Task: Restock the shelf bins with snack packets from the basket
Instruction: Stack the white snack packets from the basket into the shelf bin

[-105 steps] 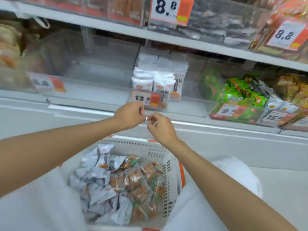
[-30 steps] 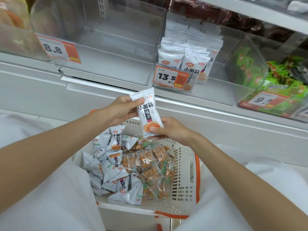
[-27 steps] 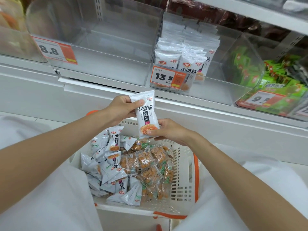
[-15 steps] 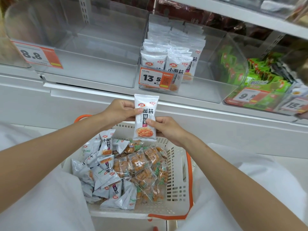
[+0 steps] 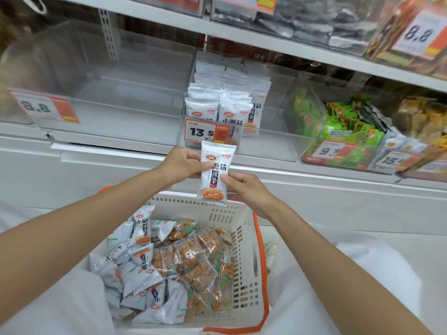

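Left grip [image 5: 180, 165] pinches the upper left edge of a white snack pkt [image 5: 214, 180], thumb on the printed front, fingers curled behind. Right grip [image 5: 246, 192] pinches the pkt's right edge lower down, thumb on the front, fingers round the back. Both are clamped on that one pkt, which is upright in the air, print toward the camera, orange food pic at its bottom end. It hangs above the far rim of the white basket [image 5: 242, 274], its top edge just overlapping the 13.5 price tag [image 5: 205, 132] in view; not in any bin yet. The basket sits btwn the person's white-clad legs [image 5: 60, 305], w/ an orange handle [image 5: 264, 286] down along its right side. Inside is a loose heap: loose white pkts [image 5: 135, 269] of the same print on the left, clear pkts [image 5: 193, 259] w/ orange-brown snacks on the right. Behind the 13.5 tag a clear shelf bin [image 5: 273, 141] holds rows of stocked pkts [image 5: 227, 102], same white print, upright on its left side. Left of it is another clear bin [image 5: 125, 105] w/ an 8.8 tag [image 5: 41, 107]. To the right are green pkts [image 5: 343, 122] behind a 9.9 tag [image 5: 331, 149]. The upper shelf [image 5: 266, 39] carries more bins, contents blurred.
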Action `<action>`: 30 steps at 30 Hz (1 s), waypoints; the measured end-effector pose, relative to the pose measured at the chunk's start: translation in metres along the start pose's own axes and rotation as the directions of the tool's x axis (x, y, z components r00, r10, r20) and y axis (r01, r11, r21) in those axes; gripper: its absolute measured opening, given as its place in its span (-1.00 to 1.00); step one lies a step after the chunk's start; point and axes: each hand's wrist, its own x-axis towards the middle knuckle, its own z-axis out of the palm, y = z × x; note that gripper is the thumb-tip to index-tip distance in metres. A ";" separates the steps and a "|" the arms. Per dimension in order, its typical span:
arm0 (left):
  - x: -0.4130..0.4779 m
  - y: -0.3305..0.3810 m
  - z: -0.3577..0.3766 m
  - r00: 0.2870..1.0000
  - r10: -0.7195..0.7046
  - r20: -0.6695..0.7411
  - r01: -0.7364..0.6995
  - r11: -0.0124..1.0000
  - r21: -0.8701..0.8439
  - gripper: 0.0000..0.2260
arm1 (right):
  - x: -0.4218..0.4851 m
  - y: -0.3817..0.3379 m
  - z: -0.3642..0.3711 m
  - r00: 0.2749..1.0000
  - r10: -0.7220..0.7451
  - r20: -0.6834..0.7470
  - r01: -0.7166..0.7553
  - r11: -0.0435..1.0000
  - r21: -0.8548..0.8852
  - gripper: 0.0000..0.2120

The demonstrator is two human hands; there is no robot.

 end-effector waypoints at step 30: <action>0.088 0.167 0.065 0.903 0.428 0.025 -0.419 0.869 0.264 -0.66 | 0.025 -0.134 -0.105 0.816 -0.481 -0.320 0.372 0.861 -0.346 -0.79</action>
